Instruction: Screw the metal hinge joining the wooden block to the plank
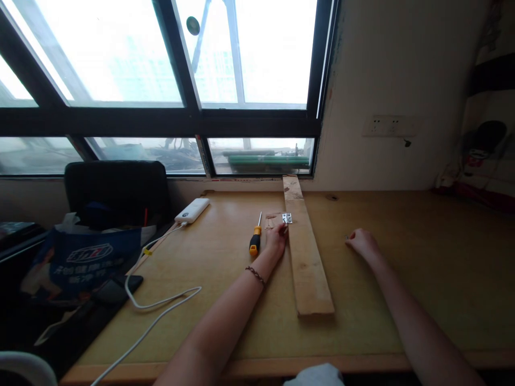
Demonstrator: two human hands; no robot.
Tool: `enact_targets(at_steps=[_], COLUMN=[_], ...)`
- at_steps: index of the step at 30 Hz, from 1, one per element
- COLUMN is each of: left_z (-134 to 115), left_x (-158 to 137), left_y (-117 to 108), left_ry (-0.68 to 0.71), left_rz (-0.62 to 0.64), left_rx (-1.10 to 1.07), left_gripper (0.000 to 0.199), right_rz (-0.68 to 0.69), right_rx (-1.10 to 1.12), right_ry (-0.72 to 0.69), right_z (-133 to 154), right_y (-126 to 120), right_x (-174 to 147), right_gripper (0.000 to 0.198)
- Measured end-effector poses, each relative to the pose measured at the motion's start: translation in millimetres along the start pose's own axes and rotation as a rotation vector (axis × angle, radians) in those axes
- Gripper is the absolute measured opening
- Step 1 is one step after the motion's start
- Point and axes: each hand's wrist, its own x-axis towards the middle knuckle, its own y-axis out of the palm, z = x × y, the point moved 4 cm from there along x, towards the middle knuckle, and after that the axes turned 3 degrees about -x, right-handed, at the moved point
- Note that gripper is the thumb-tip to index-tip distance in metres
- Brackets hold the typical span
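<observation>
A long wooden board (308, 262) lies lengthwise on the table, its far end at the window wall. At its left edge sits a small silver metal hinge (287, 217), which overlaps a short wooden piece (271, 219) on the left. My left hand (277, 241) is closed with its fingertips at the hinge's near edge. To the right of the board, my right hand (362, 242) pinches a small metal screw (346, 237) just above the table; its details are too small to tell. A yellow-and-black screwdriver (255, 241) lies left of my left hand, tip pointing away.
A white power bank (193, 210) with a white cable (161, 305) lies at the table's left side. Beyond that edge are a black chair (116, 185) and a blue bag (86, 262). The window (249, 123) and a wall with sockets (389, 126) bound the table's far side.
</observation>
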Motion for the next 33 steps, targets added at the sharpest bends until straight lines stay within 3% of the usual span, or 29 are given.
enact_targets(at_steps=[3, 12, 14, 18, 21, 24, 30, 33], left_z=[0, 1, 1, 1, 2, 1, -2, -3], left_x=[0, 0, 2, 4, 4, 0, -9, -11], left_y=[-1, 0, -1, -2, -2, 0, 7, 8], left_ry=[0.0, -0.006, -0.004, -0.005, -0.009, -0.01, 0.004, -0.002], left_rz=[-0.003, 0.003, 0.011, 0.018, 0.016, 0.028, 0.054, 0.06], left_rx=[-0.004, -0.012, -0.015, -0.013, 0.002, 0.009, 0.028, 0.031], left_gripper=[0.012, 0.013, 0.013, 0.014, 0.014, 0.012, 0.01, 0.009], right_rz=[0.019, 0.047, 0.082, 0.23, 0.305, 0.311, 0.246, 0.239], right_rx=[0.042, 0.114, 0.297, 0.909, 1.208, 1.306, 1.177, 1.105], right_ry=[-0.025, 0.003, 0.041, 0.066, -0.006, -0.008, -0.253, -0.316], right_z=[1, 6, 7, 20, 43, 76, 163, 183], right_y=[5, 5, 7, 9, 6, 2, 0, 12], right_x=[-2, -2, -3, -8, -12, -12, -3, 2], right_gripper=[0.002, 0.003, 0.002, 0.004, 0.007, 0.013, 0.024, 0.024])
